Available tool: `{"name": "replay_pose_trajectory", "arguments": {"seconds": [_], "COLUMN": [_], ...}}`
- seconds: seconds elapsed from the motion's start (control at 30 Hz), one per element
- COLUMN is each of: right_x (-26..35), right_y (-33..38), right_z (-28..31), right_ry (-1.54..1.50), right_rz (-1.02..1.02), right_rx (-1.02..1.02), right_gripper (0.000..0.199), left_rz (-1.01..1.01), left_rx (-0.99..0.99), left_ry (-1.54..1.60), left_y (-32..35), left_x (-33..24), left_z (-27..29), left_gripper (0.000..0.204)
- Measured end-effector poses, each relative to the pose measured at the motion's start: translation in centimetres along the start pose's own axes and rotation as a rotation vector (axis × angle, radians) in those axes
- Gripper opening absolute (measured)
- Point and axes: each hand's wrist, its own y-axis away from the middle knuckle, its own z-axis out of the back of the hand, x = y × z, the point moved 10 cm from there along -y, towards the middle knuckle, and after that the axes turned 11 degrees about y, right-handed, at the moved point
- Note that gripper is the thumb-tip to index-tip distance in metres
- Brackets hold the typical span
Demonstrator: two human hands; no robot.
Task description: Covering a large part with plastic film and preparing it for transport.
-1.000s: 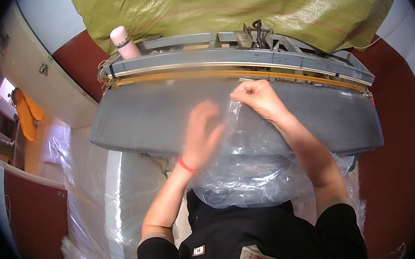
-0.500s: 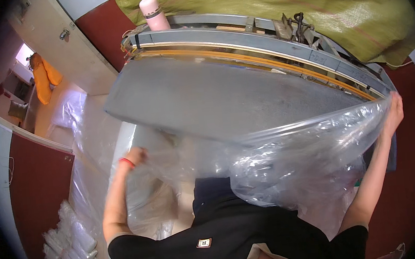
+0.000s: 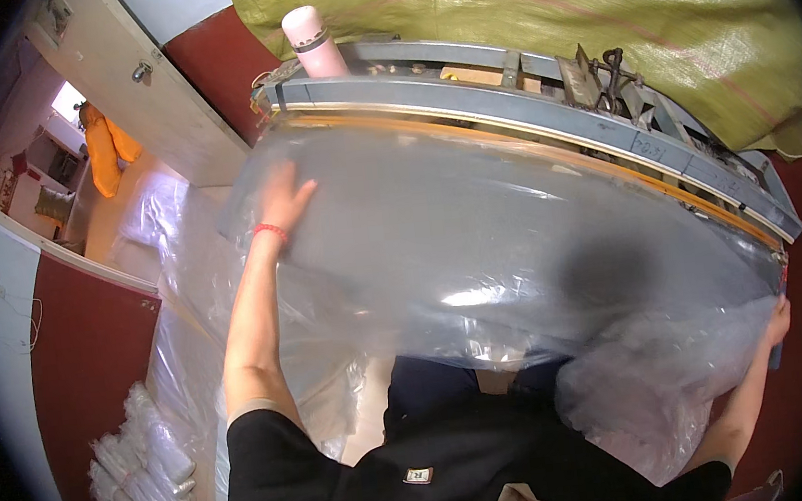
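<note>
A wide sheet of clear plastic film [image 3: 478, 243] lies across a grey worktop, its loose part hanging over the front edge toward my body. My left hand [image 3: 284, 202], a red band at its wrist, rests over the left part of the film with its fingers spread; it is slightly blurred. At the right end of the worktop, my right hand [image 3: 779, 320] is closed on the film's edge. Behind the film runs an orange strip [image 3: 467, 133] along a long grey metal bar [image 3: 542, 113].
A pink flask [image 3: 316, 44] stands behind the bar at the left. Metal clamps [image 3: 605, 81] sit at the back right, before a yellow-green woven sheet [image 3: 532, 6]. Bundled clear plastic [image 3: 142, 469] lies on the floor at the lower left, near an open door [image 3: 130, 93].
The film now covers the worktop up to near the orange strip. My left hand moved up and away from me onto it and spread its fingers; my right hand came down toward me.
</note>
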Motion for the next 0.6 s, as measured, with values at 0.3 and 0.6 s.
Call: {"name": "replay_pose_trajectory", "arguments": {"seconds": [0.3,0.6], "right_x": [2.9,10.1], "right_y": [3.8,4.6], "right_z": [2.6,2.6], "right_ry": [0.287,0.384], "right_rz": [-0.066,-0.052], "right_rx": [-0.002,0.064], "right_gripper": [0.045,0.030], "left_rz": [0.558,0.203], "left_rx": [0.078,-0.459], "left_ry": [-0.102,0.463], "left_y": [-3.1,-6.2], "left_x": [10.8,9.7], "left_z": [-1.2,3.9], "left_gripper": [0.061,0.035]}}
